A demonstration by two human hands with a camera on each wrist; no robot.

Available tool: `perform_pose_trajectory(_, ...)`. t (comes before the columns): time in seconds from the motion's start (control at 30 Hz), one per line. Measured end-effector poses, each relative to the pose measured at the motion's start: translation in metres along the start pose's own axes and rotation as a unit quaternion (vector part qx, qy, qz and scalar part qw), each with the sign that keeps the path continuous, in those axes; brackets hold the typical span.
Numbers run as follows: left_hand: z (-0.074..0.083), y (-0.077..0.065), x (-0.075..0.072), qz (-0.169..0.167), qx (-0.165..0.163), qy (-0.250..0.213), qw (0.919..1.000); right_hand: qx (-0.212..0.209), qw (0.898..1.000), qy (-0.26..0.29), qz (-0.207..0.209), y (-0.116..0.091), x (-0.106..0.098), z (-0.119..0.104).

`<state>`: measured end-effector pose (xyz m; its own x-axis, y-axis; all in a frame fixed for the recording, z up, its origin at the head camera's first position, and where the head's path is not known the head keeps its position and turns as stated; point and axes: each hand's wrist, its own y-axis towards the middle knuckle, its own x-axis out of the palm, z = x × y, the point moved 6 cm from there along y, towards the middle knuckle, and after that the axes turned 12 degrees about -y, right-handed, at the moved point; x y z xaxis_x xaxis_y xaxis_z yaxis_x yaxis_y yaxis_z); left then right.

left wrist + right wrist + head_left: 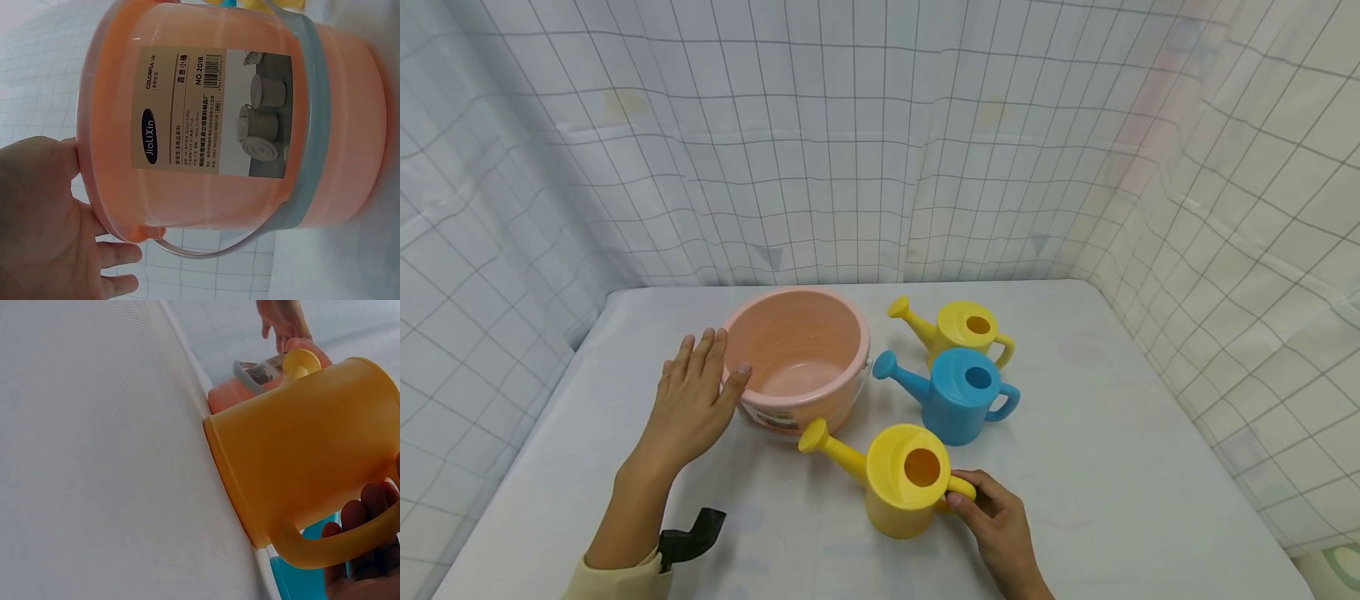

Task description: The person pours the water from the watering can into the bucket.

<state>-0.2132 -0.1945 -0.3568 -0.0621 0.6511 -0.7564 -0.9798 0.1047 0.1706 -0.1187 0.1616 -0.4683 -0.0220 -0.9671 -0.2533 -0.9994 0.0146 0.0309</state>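
Note:
A pink bucket (805, 398) stands upright on the table, its printed label (181, 112) facing the left wrist camera. My left hand (692, 404) rests against the bucket's left rim with fingers straight. In the head view my right hand (1000, 525) holds the front yellow watering can (898, 487) by its handle, fingers curled round it; the right wrist view shows these fingers (353, 519) inside the handle loop. The can is upright, spout pointing left toward the bucket. Behind it stand a blue watering can (955, 408) and another yellow watering can (958, 325).
A white-covered table (1120, 433) spreads beneath everything. Grid-patterned curtains (865, 167) hang at the back and both sides. A black strap-like piece (692, 537) sits at my left wrist. The bucket's wire handle with its grey grip (312, 125) hangs down its side.

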Motion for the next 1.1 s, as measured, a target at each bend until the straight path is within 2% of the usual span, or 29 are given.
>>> perform_pose_trajectory(0.37, -0.0008, -0.0016, -0.0009, 0.001, -0.004, -0.001, 1.0000, -0.005, 1.000, 0.015, -0.013, 0.0001, -0.0003, 0.0027)
perform_pose_trajectory(0.63, -0.0013, -0.0025, -0.0002, 0.000, -0.006, -0.001, 1.0000, 0.010, 0.999, 0.035, 0.007, 0.0002, -0.0002, 0.0027)
perform_pose_trajectory(0.87, -0.0021, -0.0027, 0.0005, 0.002, -0.008, -0.002, 1.0000, 0.019, 0.996, 0.084, 0.017, -0.0011, 0.0010, 0.0024)
perform_pose_trajectory(1.1, -0.0027, -0.0030, 0.0002, 0.003, -0.007, -0.006, 1.0000, 0.017, 0.994, 0.110, 0.021, -0.0019, 0.0003, 0.0020)
